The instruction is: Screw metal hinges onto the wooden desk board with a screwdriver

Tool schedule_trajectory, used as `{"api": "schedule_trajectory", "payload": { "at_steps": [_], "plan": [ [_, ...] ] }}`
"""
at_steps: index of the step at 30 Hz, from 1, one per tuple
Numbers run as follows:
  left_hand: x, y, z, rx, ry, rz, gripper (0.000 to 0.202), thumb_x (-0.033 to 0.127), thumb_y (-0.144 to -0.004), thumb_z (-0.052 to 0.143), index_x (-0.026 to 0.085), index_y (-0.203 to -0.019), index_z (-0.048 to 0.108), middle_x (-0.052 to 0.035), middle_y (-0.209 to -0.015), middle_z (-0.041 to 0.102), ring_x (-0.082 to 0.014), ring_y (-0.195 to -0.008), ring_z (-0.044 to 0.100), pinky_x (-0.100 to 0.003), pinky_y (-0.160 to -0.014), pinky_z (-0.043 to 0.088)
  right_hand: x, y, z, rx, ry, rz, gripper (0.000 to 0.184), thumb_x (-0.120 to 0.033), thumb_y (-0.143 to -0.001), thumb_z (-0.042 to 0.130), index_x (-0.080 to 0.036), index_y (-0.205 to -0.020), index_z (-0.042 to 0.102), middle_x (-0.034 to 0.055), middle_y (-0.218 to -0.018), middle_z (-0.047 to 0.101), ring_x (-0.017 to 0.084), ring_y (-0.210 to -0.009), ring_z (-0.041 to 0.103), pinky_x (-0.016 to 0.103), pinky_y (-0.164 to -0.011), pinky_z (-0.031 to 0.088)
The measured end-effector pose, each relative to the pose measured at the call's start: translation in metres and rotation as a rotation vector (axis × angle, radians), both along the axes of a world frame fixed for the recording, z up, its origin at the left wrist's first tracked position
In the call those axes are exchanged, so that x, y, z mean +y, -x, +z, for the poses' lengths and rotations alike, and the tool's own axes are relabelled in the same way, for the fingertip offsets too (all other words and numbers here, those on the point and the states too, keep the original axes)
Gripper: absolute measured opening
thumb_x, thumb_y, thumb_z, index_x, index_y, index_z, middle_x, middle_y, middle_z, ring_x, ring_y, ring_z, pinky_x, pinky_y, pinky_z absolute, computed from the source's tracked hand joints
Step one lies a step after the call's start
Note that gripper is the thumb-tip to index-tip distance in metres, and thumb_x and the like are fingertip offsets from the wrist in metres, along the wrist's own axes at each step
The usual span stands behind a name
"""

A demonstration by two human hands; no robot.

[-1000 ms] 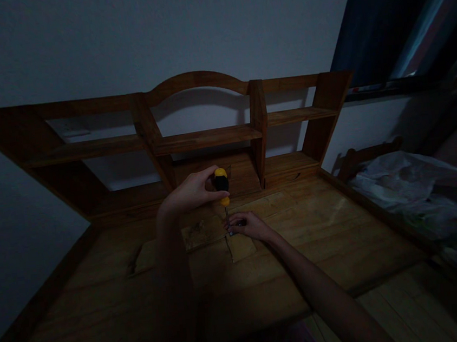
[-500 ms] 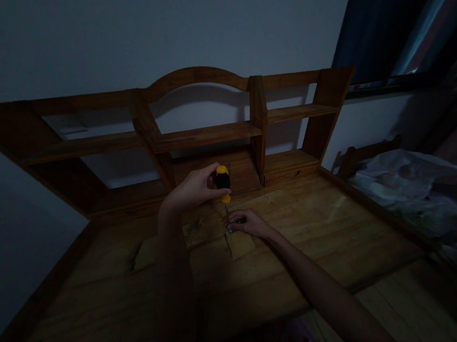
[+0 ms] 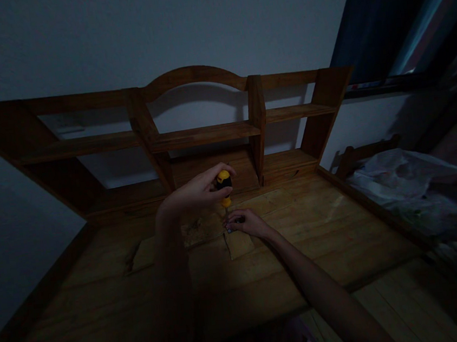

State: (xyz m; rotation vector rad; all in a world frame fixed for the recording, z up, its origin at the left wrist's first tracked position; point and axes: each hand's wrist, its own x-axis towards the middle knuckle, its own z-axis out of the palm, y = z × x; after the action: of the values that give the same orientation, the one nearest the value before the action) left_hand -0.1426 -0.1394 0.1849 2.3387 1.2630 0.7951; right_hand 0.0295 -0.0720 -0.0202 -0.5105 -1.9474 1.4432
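Note:
My left hand (image 3: 194,193) is closed round the yellow and black handle of a screwdriver (image 3: 224,179), thumb on the near side and fingers over the far side. The screwdriver stands almost upright, shaft downward. At its lower end my right hand (image 3: 249,224) is pinched close to the tip, with a small shiny piece at the fingertips that is too small and dark to name. Below those fingers lies a flat, light-brown piece (image 3: 239,244), which looks like cardboard or thin wood, on the wooden desk (image 3: 324,226).
A wooden shelf unit (image 3: 204,135) stands along the back of the desk against the wall. More flat light-brown pieces (image 3: 143,254) lie left of my hands, partly behind my left arm. Clear plastic bags (image 3: 405,179) rest beyond the desk's right edge.
My left fingers have shifted forward round the screwdriver handle, reaching past its far side. The handle sits slightly lower in view. My right hand stays in place.

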Motion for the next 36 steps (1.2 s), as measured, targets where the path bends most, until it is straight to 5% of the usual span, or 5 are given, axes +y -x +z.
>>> {"api": "schedule_trajectory", "payload": {
  "at_steps": [6, 13, 20, 25, 36],
  "plan": [
    [-0.002, 0.006, 0.003, -0.051, 0.092, -0.088, 0.043, 0.044, -0.089, 0.061, 0.024, -0.126, 0.052, -0.0059, -0.118, 0.064, -0.0189, -0.104, 0.062, -0.028, -0.085, 0.050, 0.001, 0.000, -0.001, 0.020, -0.002, 0.004, 0.025, -0.031, -0.076, 0.074, -0.018, -0.097, 0.074, 0.0047, -0.093, 0.074, 0.018, -0.085, 0.066, 0.033, -0.082, 0.052],
    [0.012, -0.002, -0.002, 0.119, -0.212, 0.378, 0.049, 0.067, -0.079, 0.065, 0.019, -0.089, 0.058, -0.0032, -0.085, 0.063, -0.0200, -0.079, 0.057, -0.030, -0.073, 0.043, 0.007, -0.006, 0.010, 0.152, 0.155, -0.041, 0.028, -0.028, -0.082, 0.063, -0.018, -0.107, 0.072, 0.0062, -0.099, 0.074, 0.019, -0.093, 0.066, 0.033, -0.087, 0.049],
    [0.003, -0.004, -0.002, 0.092, -0.128, 0.208, 0.041, 0.056, -0.089, 0.054, 0.021, -0.109, 0.055, -0.0052, -0.104, 0.062, -0.0202, -0.091, 0.059, -0.031, -0.080, 0.046, 0.010, -0.009, 0.011, 0.178, 0.164, -0.045, 0.026, -0.033, -0.084, 0.061, -0.019, -0.102, 0.074, 0.0055, -0.096, 0.073, 0.019, -0.090, 0.066, 0.033, -0.088, 0.048],
    [-0.005, 0.002, 0.000, 0.091, 0.000, 0.127, 0.041, 0.045, -0.088, 0.058, 0.025, -0.124, 0.051, -0.0039, -0.106, 0.063, -0.0173, -0.081, 0.060, -0.029, -0.072, 0.046, 0.007, -0.008, 0.013, 0.213, 0.205, -0.019, 0.025, -0.034, -0.085, 0.061, -0.018, -0.098, 0.074, 0.0054, -0.090, 0.073, 0.018, -0.083, 0.065, 0.031, -0.083, 0.049],
    [0.004, -0.011, -0.003, 0.124, -0.213, 0.287, 0.041, 0.056, -0.088, 0.058, 0.024, -0.114, 0.054, -0.0058, -0.110, 0.058, -0.0236, -0.100, 0.057, -0.037, -0.093, 0.044, 0.002, -0.010, 0.019, 0.177, 0.185, -0.036, 0.026, -0.034, -0.084, 0.062, -0.018, -0.098, 0.075, 0.0049, -0.087, 0.072, 0.017, -0.079, 0.064, 0.030, -0.079, 0.049]
  ]
}}
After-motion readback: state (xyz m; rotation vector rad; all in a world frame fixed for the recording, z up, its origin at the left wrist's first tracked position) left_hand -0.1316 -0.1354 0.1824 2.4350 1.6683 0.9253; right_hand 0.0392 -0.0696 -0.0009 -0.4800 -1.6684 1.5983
